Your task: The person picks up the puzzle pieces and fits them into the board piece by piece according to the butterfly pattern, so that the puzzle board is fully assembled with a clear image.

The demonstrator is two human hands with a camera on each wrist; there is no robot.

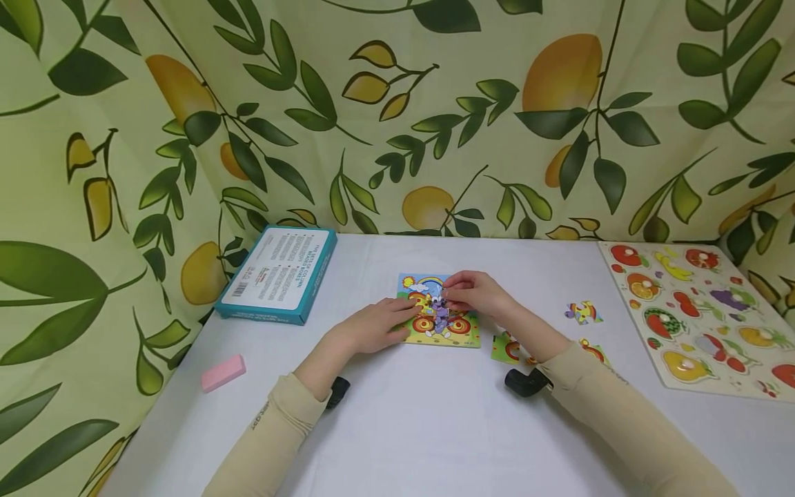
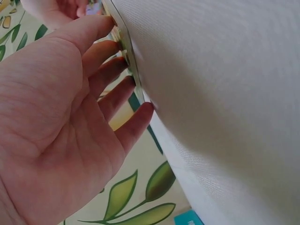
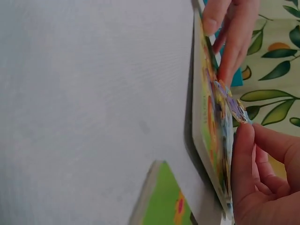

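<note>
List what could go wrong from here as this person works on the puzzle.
The right hand pinches a puzzle piece at one end, so it might slip. The left hand touches the board and could shift it. Loose pieces lie beside the right arm, which may knock them.

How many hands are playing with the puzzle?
2. The left hand rests at the left edge of the puzzle; the right hand pinches a small piece over it. No others show.
</note>
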